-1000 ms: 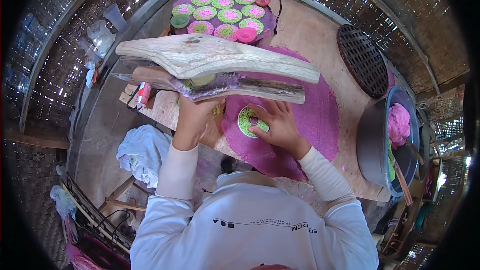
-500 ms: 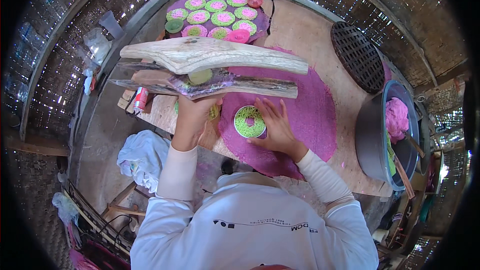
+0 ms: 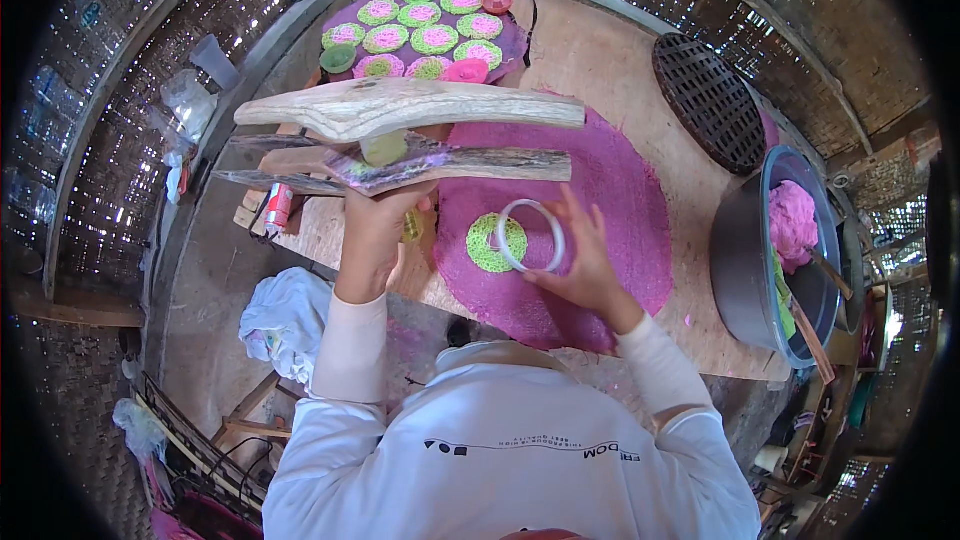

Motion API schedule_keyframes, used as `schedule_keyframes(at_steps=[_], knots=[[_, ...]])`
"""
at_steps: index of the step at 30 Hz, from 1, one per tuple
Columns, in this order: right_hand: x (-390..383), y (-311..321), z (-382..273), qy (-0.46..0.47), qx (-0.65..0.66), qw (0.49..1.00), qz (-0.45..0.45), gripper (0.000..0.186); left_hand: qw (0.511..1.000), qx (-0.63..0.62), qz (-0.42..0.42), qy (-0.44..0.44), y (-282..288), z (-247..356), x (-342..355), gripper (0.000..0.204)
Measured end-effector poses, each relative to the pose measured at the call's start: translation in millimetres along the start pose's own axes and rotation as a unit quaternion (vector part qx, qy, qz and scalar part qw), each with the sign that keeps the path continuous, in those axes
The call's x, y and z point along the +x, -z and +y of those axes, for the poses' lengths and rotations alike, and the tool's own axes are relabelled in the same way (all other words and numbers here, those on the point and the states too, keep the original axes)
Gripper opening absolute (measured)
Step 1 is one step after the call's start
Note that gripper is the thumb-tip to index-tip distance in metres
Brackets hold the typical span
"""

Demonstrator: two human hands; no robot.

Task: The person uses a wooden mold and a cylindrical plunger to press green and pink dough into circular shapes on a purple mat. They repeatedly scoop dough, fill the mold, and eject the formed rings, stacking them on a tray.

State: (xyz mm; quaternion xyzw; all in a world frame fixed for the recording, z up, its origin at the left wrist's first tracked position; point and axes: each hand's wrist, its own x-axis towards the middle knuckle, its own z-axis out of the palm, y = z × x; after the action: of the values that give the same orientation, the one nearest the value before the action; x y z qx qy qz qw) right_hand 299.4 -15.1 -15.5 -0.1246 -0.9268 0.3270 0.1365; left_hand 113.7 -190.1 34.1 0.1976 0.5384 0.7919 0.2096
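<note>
Right grip [image 3: 585,265] pinches white ring [image 3: 559,240] over purple mat [image 3: 622,210], on which lacy green disc [image 3: 484,248] lies. Left grip [image 3: 374,235], left of mat, meets wooden beam [image 3: 505,163]; closure hidden. Advise lifting ring without dragging disc.

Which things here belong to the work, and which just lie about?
Seemingly in the work:
white ring, held in the right hand
lacy green disc on the purple mat
paired wooden beams, left hand at the lower one

Probably just lying about:
red can
crumpled pale cloth
clear plastic bag
</note>
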Motion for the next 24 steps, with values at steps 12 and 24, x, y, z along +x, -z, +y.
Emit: schedule_keyframes(at_steps=[12, 24], knots=[[-58, -3, -2, -0.121, 0.009, 0.993, 0.007, 0.091, 0.992, 0.083, -0.094, 0.028, -21, -18, -6, 0.031], [-57, 144, -61, -0.17, 0.422, 0.859, -0.235, 0.082, 0.783, 0.322, -0.434, -0.306, -97, 18, -11, 0.047]])
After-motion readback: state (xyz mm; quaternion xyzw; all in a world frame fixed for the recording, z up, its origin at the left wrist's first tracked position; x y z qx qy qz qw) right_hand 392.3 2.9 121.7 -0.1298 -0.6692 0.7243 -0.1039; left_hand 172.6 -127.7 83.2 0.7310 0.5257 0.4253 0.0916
